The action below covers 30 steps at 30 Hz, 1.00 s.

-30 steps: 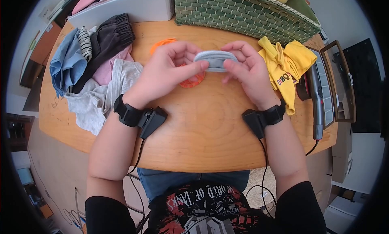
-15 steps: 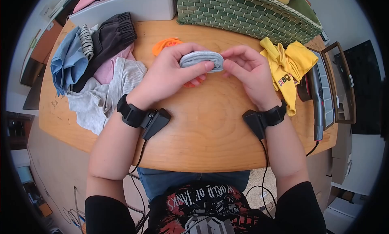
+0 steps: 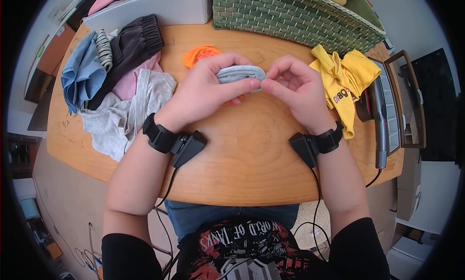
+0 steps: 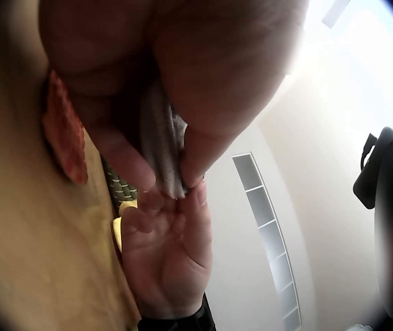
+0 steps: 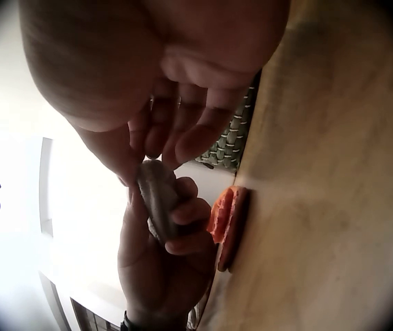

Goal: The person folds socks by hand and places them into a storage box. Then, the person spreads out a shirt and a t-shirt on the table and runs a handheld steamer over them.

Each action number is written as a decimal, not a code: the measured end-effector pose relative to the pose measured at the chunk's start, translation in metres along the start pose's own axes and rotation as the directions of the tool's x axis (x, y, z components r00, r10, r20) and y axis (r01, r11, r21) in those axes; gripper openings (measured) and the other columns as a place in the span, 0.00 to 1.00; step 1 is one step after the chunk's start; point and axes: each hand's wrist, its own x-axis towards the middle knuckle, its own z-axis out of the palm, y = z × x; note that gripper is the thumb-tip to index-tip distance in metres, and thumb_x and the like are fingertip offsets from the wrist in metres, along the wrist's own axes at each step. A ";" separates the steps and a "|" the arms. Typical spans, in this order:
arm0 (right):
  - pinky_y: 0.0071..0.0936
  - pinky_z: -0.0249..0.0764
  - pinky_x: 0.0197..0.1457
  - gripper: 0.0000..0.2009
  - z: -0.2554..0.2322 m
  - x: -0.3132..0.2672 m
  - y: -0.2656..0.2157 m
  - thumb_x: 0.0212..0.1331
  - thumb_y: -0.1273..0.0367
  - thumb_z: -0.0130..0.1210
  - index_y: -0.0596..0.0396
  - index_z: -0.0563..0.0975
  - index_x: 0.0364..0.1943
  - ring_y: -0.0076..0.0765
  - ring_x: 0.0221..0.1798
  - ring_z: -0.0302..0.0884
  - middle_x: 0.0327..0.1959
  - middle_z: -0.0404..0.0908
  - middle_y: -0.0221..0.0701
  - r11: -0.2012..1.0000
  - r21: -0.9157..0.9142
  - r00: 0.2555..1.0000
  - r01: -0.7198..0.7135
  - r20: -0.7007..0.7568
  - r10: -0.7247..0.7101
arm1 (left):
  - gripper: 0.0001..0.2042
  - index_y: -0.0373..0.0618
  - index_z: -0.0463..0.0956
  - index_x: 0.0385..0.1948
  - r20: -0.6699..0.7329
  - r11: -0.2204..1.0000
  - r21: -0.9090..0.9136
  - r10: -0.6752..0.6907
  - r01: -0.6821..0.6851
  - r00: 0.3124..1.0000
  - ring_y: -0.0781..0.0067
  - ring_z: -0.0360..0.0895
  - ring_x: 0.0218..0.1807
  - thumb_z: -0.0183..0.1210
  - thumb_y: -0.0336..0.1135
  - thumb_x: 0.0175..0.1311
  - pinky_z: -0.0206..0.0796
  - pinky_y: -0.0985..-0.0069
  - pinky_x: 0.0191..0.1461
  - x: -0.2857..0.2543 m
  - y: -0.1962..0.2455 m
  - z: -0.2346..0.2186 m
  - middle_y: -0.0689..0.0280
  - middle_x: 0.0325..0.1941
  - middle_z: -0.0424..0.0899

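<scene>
Over the middle of the table, my left hand [image 3: 201,93] grips a grey rolled-up sock [image 3: 239,74], thumb across the near side and fingers behind. At its right end, the thumb and forefinger of my right hand [image 3: 300,93] pinch the edge. The right hand's other fingers are loosely curled. In the right wrist view the sock [image 5: 156,196] appears as a thick folded bundle. An orange patterned cloth item [image 3: 201,53] lies on the table behind the left hand, which partly hides it.
On the left lie blue, black, pink and grey clothes [image 3: 128,108]. A yellow garment [image 3: 341,81] sits at right, beside a hair-styling tool [image 3: 380,129] with a cord and a glass-lidded case [image 3: 407,100]. Along the back stand a green woven basket [image 3: 290,18] and a white bin [image 3: 160,11].
The grey sock has shifted left, mostly into the left hand, and tilted. My right thumb and forefinger came off its front, then closed on its right end.
</scene>
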 end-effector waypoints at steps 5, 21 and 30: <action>0.15 0.77 0.44 0.07 -0.002 -0.001 -0.004 0.63 0.76 0.64 0.59 0.77 0.41 0.16 0.43 0.78 0.41 0.80 0.25 0.993 0.012 0.992 -0.121 0.042 0.120 | 0.10 0.43 0.79 0.45 0.018 1.000 0.002 0.016 -0.016 1.000 0.88 0.77 0.33 0.67 0.34 0.67 0.70 0.87 0.37 0.000 0.000 -0.001 0.73 0.37 0.84; 0.15 0.78 0.46 0.07 -0.001 -0.002 -0.005 0.62 0.80 0.61 0.58 0.73 0.38 0.15 0.39 0.79 0.37 0.80 0.25 0.998 -0.013 0.995 -0.058 -0.087 0.056 | 0.14 0.41 0.79 0.47 0.079 0.997 -0.057 -0.045 0.050 0.996 0.88 0.77 0.36 0.69 0.37 0.66 0.71 0.86 0.40 -0.002 0.005 0.001 0.72 0.40 0.84; 0.15 0.76 0.50 0.13 0.002 -0.001 -0.004 0.59 0.78 0.67 0.55 0.74 0.42 0.15 0.41 0.77 0.38 0.79 0.23 0.997 0.055 0.998 -0.063 0.012 0.062 | 0.10 0.41 0.80 0.41 0.026 1.000 -0.004 -0.011 0.011 1.000 0.89 0.76 0.32 0.68 0.36 0.65 0.69 0.87 0.36 0.000 -0.003 -0.001 0.74 0.33 0.83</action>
